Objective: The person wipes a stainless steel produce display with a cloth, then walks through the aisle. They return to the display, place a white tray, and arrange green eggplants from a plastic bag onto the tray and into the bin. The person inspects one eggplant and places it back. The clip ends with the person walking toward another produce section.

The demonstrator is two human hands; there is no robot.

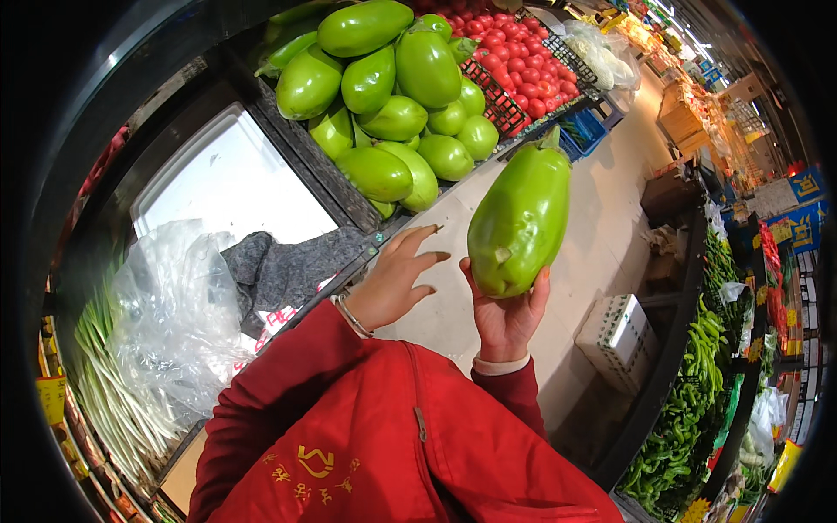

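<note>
My right hand point(507, 320) grips a large green eggplant point(520, 216) by its rounded lower end and holds it upright, stem up, above the aisle floor. A small pale scar shows on its glossy skin. To the left of it, my left hand point(399, 278) is bare and holds nothing, its fingers spread toward the eggplant without touching it. Beyond my left hand, a pile of green eggplants point(392, 118) fills a section of the dark-framed produce stand.
A black crate of tomatoes point(523, 65) adjoins the eggplants. At left lie a white foam lid point(222, 170), grey cloth point(288, 268), clear plastic bags point(176, 314) and scallions point(118, 392). A white foam box point(618, 340) sits beneath the right shelf with green peppers point(680, 412).
</note>
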